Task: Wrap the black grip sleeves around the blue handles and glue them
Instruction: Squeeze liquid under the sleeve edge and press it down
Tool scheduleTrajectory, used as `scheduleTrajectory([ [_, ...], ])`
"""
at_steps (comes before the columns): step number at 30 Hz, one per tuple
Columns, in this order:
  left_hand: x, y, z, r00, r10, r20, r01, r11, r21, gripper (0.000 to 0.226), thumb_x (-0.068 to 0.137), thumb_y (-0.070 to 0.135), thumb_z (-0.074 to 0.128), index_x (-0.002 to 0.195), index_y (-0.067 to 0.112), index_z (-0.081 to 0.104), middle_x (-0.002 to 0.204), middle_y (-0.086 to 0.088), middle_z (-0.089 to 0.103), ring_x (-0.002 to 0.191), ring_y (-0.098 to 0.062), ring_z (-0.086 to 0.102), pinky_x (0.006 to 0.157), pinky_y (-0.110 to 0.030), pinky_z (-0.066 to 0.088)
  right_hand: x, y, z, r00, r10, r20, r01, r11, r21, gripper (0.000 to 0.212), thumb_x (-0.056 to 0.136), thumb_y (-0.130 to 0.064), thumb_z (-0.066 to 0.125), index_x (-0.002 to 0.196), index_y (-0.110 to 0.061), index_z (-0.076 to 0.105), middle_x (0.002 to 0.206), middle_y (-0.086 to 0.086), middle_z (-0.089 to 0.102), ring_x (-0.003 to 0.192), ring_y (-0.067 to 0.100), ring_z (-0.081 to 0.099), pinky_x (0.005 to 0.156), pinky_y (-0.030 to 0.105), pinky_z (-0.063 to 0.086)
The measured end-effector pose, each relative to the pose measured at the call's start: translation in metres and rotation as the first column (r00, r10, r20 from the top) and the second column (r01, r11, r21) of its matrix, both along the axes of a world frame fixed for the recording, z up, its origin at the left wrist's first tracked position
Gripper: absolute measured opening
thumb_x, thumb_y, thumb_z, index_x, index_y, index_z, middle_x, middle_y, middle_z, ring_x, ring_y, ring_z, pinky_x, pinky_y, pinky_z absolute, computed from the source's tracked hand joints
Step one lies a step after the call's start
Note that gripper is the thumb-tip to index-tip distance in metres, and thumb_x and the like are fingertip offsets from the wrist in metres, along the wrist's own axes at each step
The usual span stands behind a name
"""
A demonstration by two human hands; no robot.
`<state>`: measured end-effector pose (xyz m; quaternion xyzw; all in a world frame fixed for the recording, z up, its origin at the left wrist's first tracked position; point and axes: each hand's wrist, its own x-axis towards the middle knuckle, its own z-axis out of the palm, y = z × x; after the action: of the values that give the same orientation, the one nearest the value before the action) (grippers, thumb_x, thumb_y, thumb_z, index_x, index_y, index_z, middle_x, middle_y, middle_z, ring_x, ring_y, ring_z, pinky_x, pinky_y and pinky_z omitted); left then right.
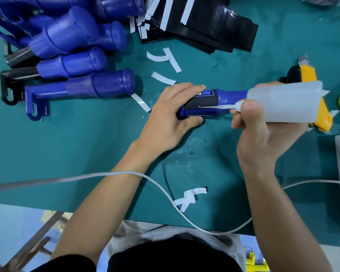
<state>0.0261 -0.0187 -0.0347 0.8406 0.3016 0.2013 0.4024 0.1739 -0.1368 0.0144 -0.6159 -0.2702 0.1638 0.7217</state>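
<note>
While the left hand (171, 116) grips the blue handle (231, 95), the right hand (263, 138) grips the glue bottle (283, 103).

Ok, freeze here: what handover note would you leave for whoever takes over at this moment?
Left hand: grips the blue handle, lying on the green mat.
Right hand: holds the glue bottle, nozzle on the black grip sleeve.
Done: sleeve wrapped on this handle.
Left: finish gluing it; then the pile of blue handles far left, without black sleeves, and the stack of black sleeves at the top.
</note>
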Motion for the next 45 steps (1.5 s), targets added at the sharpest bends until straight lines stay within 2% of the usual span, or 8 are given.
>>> scheduleTrajectory([
  [4, 0.0, 0.0, 0.0, 1.0, 0.011, -0.012, -0.011, 1.0, -0.002, 0.063, 0.083, 0.027, 0.087, 0.142, 0.022, 0.063, 0.136, 0.007, 0.059, 0.124, -0.01, 0.051, 0.109, -0.021, 0.038, -0.009, -0.003, -0.011, 0.999, 0.025, 0.044, -0.021, 0.997, -0.078, 0.023, 0.094, -0.022, 0.074, 0.081, -0.004, 0.066, 0.076, 0.007, 0.066, 0.068, 0.02, 0.062, 0.073, 0.026, 0.05],
  [6, 0.001, 0.0, 0.0, 1.0, 0.019, -0.016, -0.019, 1.0, -0.003, 0.063, 0.084, 0.027, 0.088, 0.141, 0.022, 0.063, 0.137, 0.007, 0.059, 0.125, -0.011, 0.051, 0.11, -0.02, 0.037, -0.013, -0.005, -0.015, 0.997, 0.027, 0.076, -0.016, 0.99, -0.14, 0.034, 0.091, -0.024, 0.074, 0.083, 0.008, 0.065, 0.08, 0.014, 0.067, 0.07, 0.019, 0.062, 0.078, 0.021, 0.05],
  [9, 0.001, -0.001, 0.001, 0.999, 0.029, -0.023, -0.028, 1.0, 0.01, 0.062, 0.084, 0.028, 0.089, 0.14, 0.023, 0.064, 0.136, 0.008, 0.06, 0.125, -0.011, 0.052, 0.109, -0.018, 0.037, -0.016, -0.006, -0.016, 0.986, 0.054, 0.157, -0.023, 0.98, -0.196, 0.037, 0.091, -0.025, 0.074, 0.082, 0.01, 0.066, 0.08, 0.014, 0.068, 0.073, 0.016, 0.063, 0.083, 0.017, 0.049],
  [12, 0.001, 0.0, 0.002, 0.999, 0.031, -0.029, -0.031, 1.0, 0.007, 0.061, 0.084, 0.027, 0.089, 0.14, 0.023, 0.064, 0.135, 0.009, 0.06, 0.124, -0.012, 0.052, 0.108, -0.018, 0.036, -0.016, -0.005, -0.015, 0.976, 0.086, 0.202, -0.047, 0.98, -0.192, 0.054, 0.095, -0.037, 0.074, 0.081, 0.015, 0.068, 0.079, 0.02, 0.069, 0.08, 0.013, 0.064, 0.088, 0.017, 0.047],
  [16, 0.001, -0.001, 0.001, 0.999, 0.027, -0.034, -0.026, 1.0, 0.006, 0.062, 0.083, 0.027, 0.089, 0.14, 0.023, 0.064, 0.135, 0.011, 0.059, 0.124, -0.01, 0.052, 0.108, -0.016, 0.035, -0.016, -0.005, -0.015, 0.974, 0.083, 0.21, -0.046, 0.983, -0.177, 0.061, 0.097, -0.044, 0.07, 0.084, 0.016, 0.068, 0.081, 0.021, 0.069, 0.083, 0.008, 0.065, 0.087, 0.017, 0.047],
  [21, 0.001, 0.0, 0.001, 0.999, 0.028, -0.036, -0.028, 1.0, 0.005, 0.063, 0.083, 0.028, 0.089, 0.14, 0.025, 0.064, 0.135, 0.012, 0.058, 0.124, -0.009, 0.051, 0.108, -0.017, 0.036, -0.016, -0.005, -0.021, 0.973, 0.074, 0.219, -0.029, 0.979, -0.203, 0.043, 0.092, -0.026, 0.075, 0.084, 0.016, 0.069, 0.082, 0.018, 0.07, 0.081, 0.012, 0.066, 0.084, 0.018, 0.048],
  [26, 0.001, 0.0, 0.002, 0.999, 0.025, -0.04, -0.025, 1.0, 0.004, 0.062, 0.083, 0.027, 0.089, 0.14, 0.023, 0.064, 0.136, 0.009, 0.059, 0.124, -0.011, 0.052, 0.108, -0.017, 0.036, -0.017, -0.006, -0.023, 0.982, 0.077, 0.171, -0.041, 0.978, -0.206, 0.064, 0.096, -0.049, 0.072, 0.087, 0.015, 0.069, 0.083, 0.016, 0.071, 0.071, 0.018, 0.066, 0.072, 0.026, 0.051],
  [45, 0.002, 0.0, 0.006, 0.998, 0.028, -0.054, -0.029, 1.0, -0.01, 0.062, 0.083, 0.024, 0.089, 0.14, 0.022, 0.065, 0.135, 0.007, 0.06, 0.124, -0.011, 0.052, 0.108, -0.019, 0.037, -0.017, -0.005, -0.024, 0.989, 0.102, 0.11, -0.083, 0.983, -0.166, 0.056, 0.096, -0.047, 0.074, 0.096, 0.009, 0.069, 0.086, 0.016, 0.072, 0.07, 0.031, 0.069, 0.066, 0.034, 0.053],
])
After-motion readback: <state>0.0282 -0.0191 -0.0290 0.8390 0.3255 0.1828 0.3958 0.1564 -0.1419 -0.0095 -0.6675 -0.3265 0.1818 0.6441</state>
